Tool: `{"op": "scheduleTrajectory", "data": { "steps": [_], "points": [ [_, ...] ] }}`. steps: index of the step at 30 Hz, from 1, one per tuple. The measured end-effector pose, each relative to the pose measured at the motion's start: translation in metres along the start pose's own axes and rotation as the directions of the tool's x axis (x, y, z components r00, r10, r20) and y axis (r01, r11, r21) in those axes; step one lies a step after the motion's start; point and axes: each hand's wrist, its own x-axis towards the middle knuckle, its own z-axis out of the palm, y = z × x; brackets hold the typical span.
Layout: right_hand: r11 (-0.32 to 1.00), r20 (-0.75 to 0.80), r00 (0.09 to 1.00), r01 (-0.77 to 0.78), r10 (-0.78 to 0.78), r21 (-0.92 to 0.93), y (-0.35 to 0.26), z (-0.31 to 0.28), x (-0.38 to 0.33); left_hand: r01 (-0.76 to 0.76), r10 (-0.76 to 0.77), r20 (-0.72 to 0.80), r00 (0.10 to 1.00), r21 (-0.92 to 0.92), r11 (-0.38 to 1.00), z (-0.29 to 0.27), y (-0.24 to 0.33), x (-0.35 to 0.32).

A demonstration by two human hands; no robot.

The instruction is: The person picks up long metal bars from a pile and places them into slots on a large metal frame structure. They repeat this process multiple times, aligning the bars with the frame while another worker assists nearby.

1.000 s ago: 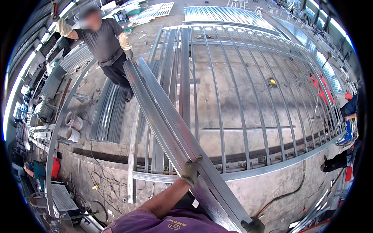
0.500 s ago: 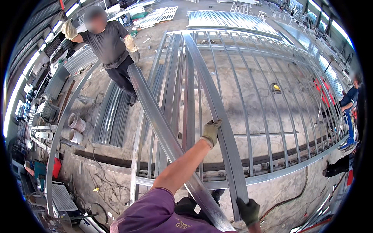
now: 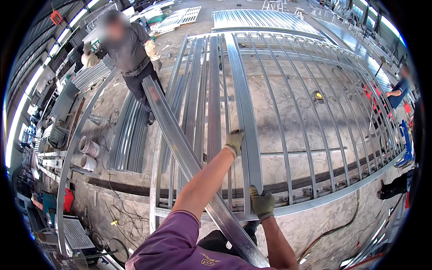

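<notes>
A long galvanized steel channel lies lengthwise over the metal frame, its near end close to the frame's front rail. My left hand, in a work glove, is closed on the channel's left edge partway along. At the near end my right hand, also gloved, grips the right edge, its fingertips partly hidden. Under my left forearm a second steel channel runs diagonally from the far left down to my body, and neither hand touches it.
A co-worker in gloves stands at the far left beside the diagonal channel's end. Stacked corrugated sheets, two buckets and tangled cables lie to the left. Another person is at the far right.
The channel's near end has swung left and forward, so it now runs nearly in line with the frame's bars. My right hand moved with it. The co-worker's raised hand has come down.
</notes>
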Motion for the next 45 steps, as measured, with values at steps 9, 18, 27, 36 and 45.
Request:
{"op": "scheduleTrajectory", "data": {
  "steps": [9,18,27,36,45],
  "points": [
    [0.981,0.037,0.999,-0.003,-0.004,0.194,0.024,0.032,0.005,0.245,-0.240,-0.059,0.969,0.369,0.897,0.008,-0.065,-0.054],
    [0.871,-0.107,0.967,-0.157,0.232,0.465,0.199,-0.043,-0.088,0.400,-0.313,-0.297,0.902,0.301,0.866,0.010,-0.075,-0.060],
    [0.790,0.311,0.903,-0.415,0.296,0.451,0.211,-0.059,-0.152,0.405,-0.178,-0.392,0.903,0.634,0.659,0.014,-0.093,-0.042],
    [0.954,0.463,0.848,0.299,-0.257,-0.018,0.163,-0.055,-0.182,-0.288,0.474,0.014,0.881,0.809,0.512,0.001,0.023,-0.192],
    [0.761,0.456,0.817,0.533,-0.352,-0.369,0.205,0.007,-0.179,0.236,0.235,-0.477,0.847,0.733,0.638,-0.140,-0.028,-0.359]
  ]
}}
